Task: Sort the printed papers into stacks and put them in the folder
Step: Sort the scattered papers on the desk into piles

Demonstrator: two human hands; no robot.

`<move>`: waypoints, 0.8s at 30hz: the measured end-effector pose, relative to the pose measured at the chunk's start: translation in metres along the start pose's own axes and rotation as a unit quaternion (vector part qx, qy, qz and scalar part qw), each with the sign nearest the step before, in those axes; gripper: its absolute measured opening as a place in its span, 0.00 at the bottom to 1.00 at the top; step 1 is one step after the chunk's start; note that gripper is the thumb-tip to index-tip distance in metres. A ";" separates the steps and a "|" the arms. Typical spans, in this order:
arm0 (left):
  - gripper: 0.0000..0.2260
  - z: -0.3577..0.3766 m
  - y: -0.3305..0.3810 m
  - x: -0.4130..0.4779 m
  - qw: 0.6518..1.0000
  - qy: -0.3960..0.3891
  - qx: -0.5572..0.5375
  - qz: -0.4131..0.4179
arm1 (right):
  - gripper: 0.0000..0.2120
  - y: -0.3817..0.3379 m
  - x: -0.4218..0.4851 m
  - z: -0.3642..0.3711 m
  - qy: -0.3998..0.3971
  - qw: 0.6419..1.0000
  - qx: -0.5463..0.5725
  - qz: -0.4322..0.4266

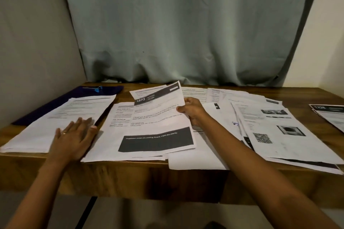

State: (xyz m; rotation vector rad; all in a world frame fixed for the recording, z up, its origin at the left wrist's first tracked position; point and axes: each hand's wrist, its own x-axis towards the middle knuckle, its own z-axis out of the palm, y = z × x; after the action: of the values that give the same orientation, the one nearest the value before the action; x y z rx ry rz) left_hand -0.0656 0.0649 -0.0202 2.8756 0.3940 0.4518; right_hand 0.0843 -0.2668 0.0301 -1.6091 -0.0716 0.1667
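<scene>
My right hand [191, 110] pinches the right edge of a printed sheet [160, 115] with dark bands at its top and bottom. That sheet hangs tilted over the middle stack [119, 135]. My left hand [74, 139] lies flat with spread fingers on the left stack [61, 122], at its near right corner. A dark purple folder [55, 104] lies under the far side of the left stack, with a blue clip [97, 89] at its far end. Several loose printed pages [270, 130] are spread over the right half of the wooden table [130, 174].
A grey-green curtain [186, 33] hangs right behind the table. More sheets [329, 115] lie at the far right edge. Some papers overhang the table's near edge [197, 161]. A wall closes off the left side.
</scene>
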 end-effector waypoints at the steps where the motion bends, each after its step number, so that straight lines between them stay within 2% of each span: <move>1: 0.39 -0.004 0.005 0.001 1.000 0.015 -0.011 0.008 | 0.13 -0.002 0.000 -0.005 0.016 1.000 0.006 -0.013; 7: 0.39 -0.014 0.074 0.009 0.993 0.046 -0.064 0.082 | 0.14 -0.004 -0.002 -0.042 0.082 0.996 -0.007 -0.031; 10: 0.40 -0.010 0.115 0.007 0.985 0.042 -0.114 0.124 | 0.14 -0.003 -0.001 -0.061 0.098 0.994 0.047 -0.018; 13: 0.34 0.001 0.154 0.000 0.977 0.024 -0.148 0.155 | 0.14 -0.007 -0.002 -0.085 0.131 0.986 0.102 -0.001; 17: 0.40 0.014 0.192 -0.007 0.967 -0.026 -0.169 0.189 | 0.13 -0.009 -0.005 -0.120 0.177 0.979 0.098 0.036; 21: 0.30 0.023 0.227 -0.017 0.962 -0.072 -0.181 0.190 | 0.14 -0.006 -0.017 -0.148 0.157 0.981 0.059 0.096; 24: 0.37 0.035 0.241 -0.016 0.954 -0.101 -0.198 0.202 | 0.18 -0.005 -0.024 -0.167 0.131 0.981 0.082 0.113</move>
State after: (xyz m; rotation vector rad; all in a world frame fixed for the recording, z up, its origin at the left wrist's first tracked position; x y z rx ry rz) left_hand -0.0143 -0.1726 0.0005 2.5597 -0.2969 0.2549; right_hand 0.0858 -0.4353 0.0425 -1.4581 0.3220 0.1295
